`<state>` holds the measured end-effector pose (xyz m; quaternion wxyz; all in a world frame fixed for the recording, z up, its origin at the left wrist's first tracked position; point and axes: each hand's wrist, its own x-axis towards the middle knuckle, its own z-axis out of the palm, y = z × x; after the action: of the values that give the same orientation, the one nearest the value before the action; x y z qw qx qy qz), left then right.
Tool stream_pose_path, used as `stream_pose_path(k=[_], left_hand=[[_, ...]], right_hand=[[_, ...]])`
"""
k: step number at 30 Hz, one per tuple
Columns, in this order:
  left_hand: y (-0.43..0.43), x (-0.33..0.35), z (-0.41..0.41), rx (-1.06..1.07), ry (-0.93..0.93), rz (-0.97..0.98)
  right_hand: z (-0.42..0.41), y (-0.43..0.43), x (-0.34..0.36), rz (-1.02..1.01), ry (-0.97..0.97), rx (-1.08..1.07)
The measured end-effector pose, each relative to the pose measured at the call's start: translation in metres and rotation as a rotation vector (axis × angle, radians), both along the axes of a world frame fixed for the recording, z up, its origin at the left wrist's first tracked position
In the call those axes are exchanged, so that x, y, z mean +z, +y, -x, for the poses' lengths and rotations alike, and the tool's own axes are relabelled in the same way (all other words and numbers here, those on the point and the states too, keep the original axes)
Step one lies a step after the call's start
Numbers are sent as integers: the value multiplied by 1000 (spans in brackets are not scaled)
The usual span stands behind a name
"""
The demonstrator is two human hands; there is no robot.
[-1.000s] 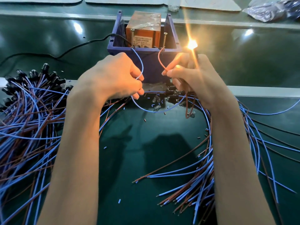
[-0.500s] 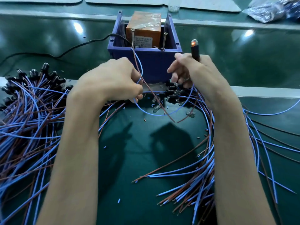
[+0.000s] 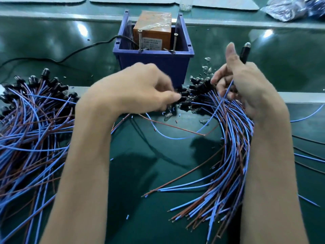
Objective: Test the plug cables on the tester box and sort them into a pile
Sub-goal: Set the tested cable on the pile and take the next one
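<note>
The tester box, a blue bin with an orange unit and two upright metal posts, stands at the back centre. My right hand grips a black lamp plug upright to the right of the box, thumb raised; its bulb is dark. From that plug a blue wire and a brown wire sag down and run under my left hand. That hand is blurred, its fingers curled over the wire ends, fingertips beside the black plugs of the middle heap. A big pile of cables lies at the left.
More blue and brown cables fan out under my right forearm. A black power cord runs left from the box. Loose glass bulbs and wire scraps lie near the box. A metal rail crosses the green mat. A plastic bag lies far right.
The lamp lit one second ago and is now dark. Both hands dropped away from the posts. My left hand moved right and down, and the wires hang slack.
</note>
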<state>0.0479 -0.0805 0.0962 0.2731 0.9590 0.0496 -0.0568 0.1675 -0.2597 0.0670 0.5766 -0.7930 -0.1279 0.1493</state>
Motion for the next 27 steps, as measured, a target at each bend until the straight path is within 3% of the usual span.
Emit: stream_pose_path(k=[2,7,11,16,22,27], left_hand=[[-14,2,-4,-30,-59,-1],[-42,-9,-10,-260,297,-174],[-56,-16,-17,-294,218,-171],[-66,-18,-16,-389,259,-75],[-81,-13,-13,-487,244,66],[-74,-20,-15,-396,292,5]], right_hand=[[2,2,3,-107,22,2],[3,6,6,-276,32,-85],[1,2,6,-359,66,-119],[-1,0,7,-426,51,-189],[-4,-1,2,-352,-6,-184],[-5,-4,2,-356,-2,-166]])
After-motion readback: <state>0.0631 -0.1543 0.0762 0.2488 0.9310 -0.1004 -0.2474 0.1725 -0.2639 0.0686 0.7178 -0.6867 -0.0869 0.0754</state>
